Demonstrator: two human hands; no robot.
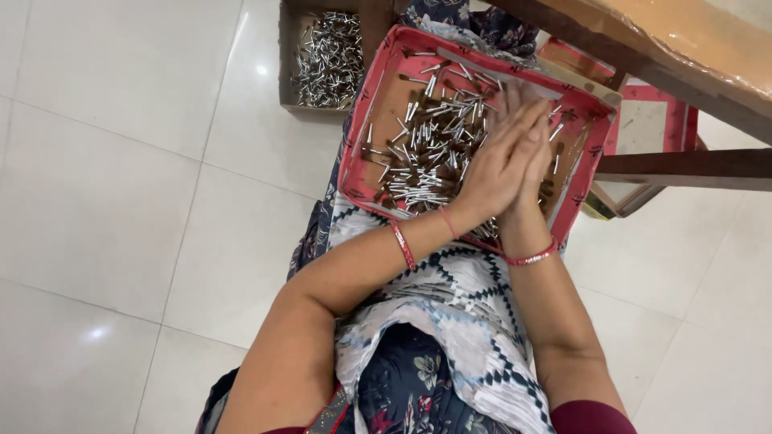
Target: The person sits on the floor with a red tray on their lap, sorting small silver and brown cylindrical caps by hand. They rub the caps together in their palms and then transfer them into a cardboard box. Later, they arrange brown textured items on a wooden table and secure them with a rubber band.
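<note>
From here I see my left hand and right hand pressed flat together, palm to palm, fingers straight and closed side by side; whether anything lies between the palms I cannot tell. They hover over a shallow red cardboard tray resting on my lap, filled with a heap of small silver metal tubes with brown tips. On the white tiled floor just beyond sits a brown cardboard box of loose silver metal pieces.
</note>
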